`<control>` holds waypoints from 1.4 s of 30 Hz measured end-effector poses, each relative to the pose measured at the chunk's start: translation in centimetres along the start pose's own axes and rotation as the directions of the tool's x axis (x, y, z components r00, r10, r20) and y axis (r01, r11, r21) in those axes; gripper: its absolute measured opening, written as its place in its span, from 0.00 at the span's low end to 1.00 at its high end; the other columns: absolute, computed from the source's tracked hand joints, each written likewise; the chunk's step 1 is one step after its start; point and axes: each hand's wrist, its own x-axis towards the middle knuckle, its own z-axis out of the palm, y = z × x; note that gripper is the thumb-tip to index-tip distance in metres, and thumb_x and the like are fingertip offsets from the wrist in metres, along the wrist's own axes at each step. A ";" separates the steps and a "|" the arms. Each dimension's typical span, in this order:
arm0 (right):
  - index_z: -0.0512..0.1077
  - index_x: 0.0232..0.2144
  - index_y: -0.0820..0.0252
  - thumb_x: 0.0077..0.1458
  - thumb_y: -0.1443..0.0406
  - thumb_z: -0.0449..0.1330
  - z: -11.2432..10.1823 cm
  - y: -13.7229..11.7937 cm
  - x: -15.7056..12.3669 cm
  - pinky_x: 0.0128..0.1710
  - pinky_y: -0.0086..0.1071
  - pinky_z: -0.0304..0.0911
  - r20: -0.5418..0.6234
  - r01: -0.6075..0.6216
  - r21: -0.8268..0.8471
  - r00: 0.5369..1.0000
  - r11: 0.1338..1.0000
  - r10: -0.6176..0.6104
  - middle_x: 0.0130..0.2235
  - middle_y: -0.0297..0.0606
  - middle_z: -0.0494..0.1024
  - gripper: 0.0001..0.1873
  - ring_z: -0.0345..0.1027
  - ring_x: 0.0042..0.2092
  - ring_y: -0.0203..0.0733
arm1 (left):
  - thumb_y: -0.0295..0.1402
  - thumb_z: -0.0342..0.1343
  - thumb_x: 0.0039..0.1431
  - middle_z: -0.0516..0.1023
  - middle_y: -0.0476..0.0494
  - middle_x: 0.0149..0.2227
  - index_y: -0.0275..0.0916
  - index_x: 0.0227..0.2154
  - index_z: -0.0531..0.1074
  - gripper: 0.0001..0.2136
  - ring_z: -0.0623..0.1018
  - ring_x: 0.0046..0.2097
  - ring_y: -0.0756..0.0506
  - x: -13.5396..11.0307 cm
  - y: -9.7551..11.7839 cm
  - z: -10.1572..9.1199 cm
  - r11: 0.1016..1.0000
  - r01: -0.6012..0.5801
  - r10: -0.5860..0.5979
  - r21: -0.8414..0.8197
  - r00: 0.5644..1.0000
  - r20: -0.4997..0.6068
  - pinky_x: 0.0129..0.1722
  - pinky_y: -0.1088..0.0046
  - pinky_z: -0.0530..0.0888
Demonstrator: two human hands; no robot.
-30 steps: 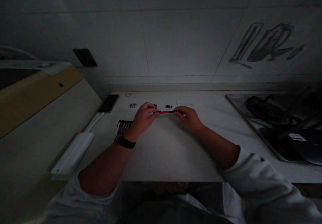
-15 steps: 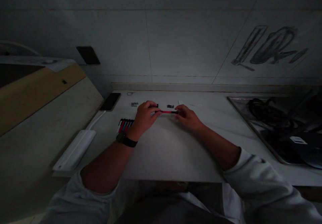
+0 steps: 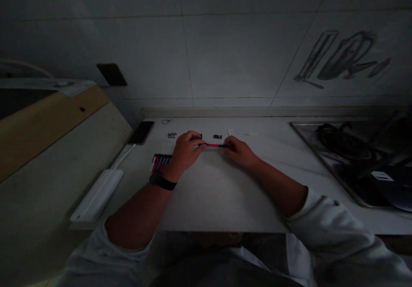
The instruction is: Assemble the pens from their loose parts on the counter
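A thin red pen with black ends lies level between my two hands, just above the pale counter. My left hand, with a dark watch on its wrist, pinches the pen's left end. My right hand pinches its right end. A row of several red, blue and black pens lies on the counter just left of my left hand. Small dark parts and another small cluster sit behind my hands.
A dark phone lies at the counter's back left, with a white power strip and its cable nearer on the left. A stove top fills the right side. A tiled wall rises behind. A wooden board slopes at far left.
Both hands keep their grip on the pen. My right hand has slid slightly left along it, so less of the pen shows between the hands.
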 end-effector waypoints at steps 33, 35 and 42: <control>0.78 0.39 0.57 0.62 0.52 0.59 0.2 0.2 0.1 0.37 0.33 0.63 0.012 0.048 0.003 0.999 0.999 -0.048 0.33 0.36 0.80 0.16 0.71 0.34 0.40 | 0.35 0.66 0.63 0.78 0.43 0.47 0.45 0.40 0.83 0.05 0.77 0.51 0.42 0.0 0.4 -0.3 1.000 -0.002 0.002 -0.002 0.997 0.079 0.55 0.60 0.75; 0.78 0.37 0.57 0.62 0.54 0.59 -0.1 0.3 0.2 0.38 0.33 0.63 -0.041 0.047 -0.014 0.998 0.999 -0.048 0.34 0.37 0.80 0.14 0.71 0.35 0.40 | 0.35 0.64 0.65 0.78 0.43 0.47 0.44 0.41 0.83 0.05 0.78 0.50 0.43 0.1 0.2 -0.6 1.000 0.019 -0.019 0.005 0.997 0.073 0.54 0.61 0.75; 0.79 0.36 0.56 0.60 0.60 0.60 -1.1 1.4 0.5 0.40 0.34 0.63 -0.082 0.031 -0.203 0.995 0.979 -0.048 0.36 0.38 0.82 0.09 0.73 0.36 0.42 | 0.35 0.60 0.68 0.78 0.43 0.44 0.43 0.45 0.81 0.07 0.78 0.47 0.43 0.3 -0.9 -1.5 0.990 0.095 -0.106 0.108 0.989 0.102 0.50 0.64 0.74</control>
